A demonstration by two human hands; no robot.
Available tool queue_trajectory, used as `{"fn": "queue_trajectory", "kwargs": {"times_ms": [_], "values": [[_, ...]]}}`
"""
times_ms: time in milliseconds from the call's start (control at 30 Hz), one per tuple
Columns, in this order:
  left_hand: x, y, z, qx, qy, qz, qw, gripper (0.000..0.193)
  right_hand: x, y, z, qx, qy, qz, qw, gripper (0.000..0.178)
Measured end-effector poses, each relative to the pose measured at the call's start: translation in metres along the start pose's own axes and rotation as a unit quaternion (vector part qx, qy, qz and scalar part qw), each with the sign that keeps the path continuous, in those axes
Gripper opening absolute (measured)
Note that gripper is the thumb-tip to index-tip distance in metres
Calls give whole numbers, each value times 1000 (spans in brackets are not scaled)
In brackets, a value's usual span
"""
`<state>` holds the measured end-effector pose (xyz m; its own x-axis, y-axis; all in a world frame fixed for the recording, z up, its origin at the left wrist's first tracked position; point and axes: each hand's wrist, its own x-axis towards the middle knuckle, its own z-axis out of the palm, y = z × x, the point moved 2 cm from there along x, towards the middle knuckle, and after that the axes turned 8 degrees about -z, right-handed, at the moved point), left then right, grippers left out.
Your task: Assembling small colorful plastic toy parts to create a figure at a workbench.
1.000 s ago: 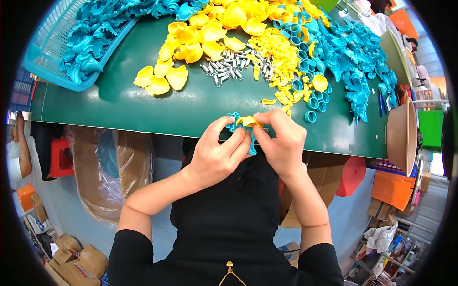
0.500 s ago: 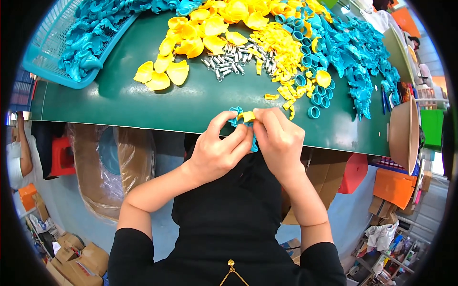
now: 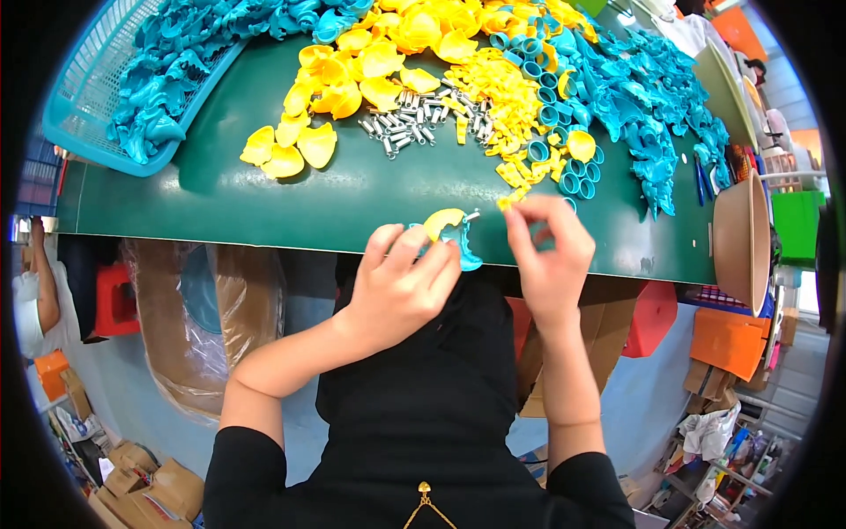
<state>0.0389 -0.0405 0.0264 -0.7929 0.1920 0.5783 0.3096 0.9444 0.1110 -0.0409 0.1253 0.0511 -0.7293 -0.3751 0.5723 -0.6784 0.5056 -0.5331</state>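
My left hand (image 3: 407, 273) is closed round a teal plastic part (image 3: 465, 251) at the table's near edge. On that part sits a curved yellow piece (image 3: 443, 220), and a small silvery pin or spring end (image 3: 473, 215) sticks out beside it. My fingers hide much of the teal part. To the right, my right hand (image 3: 555, 251) is apart from it, with thumb and forefinger pinched at a small yellow plastic piece (image 3: 505, 203). That piece is by the near end of a pile of small yellow pieces (image 3: 502, 97).
Metal springs (image 3: 414, 119) lie beside yellow shells (image 3: 317, 145) on the green table (image 3: 247, 207). Teal rings (image 3: 577, 181) and a heap of teal parts (image 3: 656, 115) spread to the right. A teal basket (image 3: 75, 137) stands at left, a tan bin (image 3: 740, 247) at right.
My right hand has left the teal part and moved right toward the yellow pile. My left hand keeps the part, now turned so its yellow piece shows more. The whole view has shifted slightly.
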Motion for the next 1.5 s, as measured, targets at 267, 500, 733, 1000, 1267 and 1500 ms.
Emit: {"fn": "queue_trajectory", "kwargs": {"times_ms": [267, 500, 733, 1000, 1267, 1500], "values": [[9, 6, 7, 89, 8, 93, 992, 13, -31, -8, 21, 48, 20, 42, 998, 11], [14, 5, 6, 69, 71, 123, 987, 6, -29, -26, 5, -103, -61, -13, 993, 18], [23, -24, -12, -59, -74, -89, 991, 62, -35, -25, 6, -103, -46, -27, 993, 18], [1, -3, -2, -686, -176, -314, 632, 59, -20, -21, -30, 171, 13, -15, 985, 13], [21, 34, 5, -907, -197, -267, 259, 72, 68, 181, -77, -223, -14, -161, 961, 38], [7, 32, 26, -920, -205, -308, 128, 51, 57, 150, -111, 194, 75, 109, 972, 37]]}}
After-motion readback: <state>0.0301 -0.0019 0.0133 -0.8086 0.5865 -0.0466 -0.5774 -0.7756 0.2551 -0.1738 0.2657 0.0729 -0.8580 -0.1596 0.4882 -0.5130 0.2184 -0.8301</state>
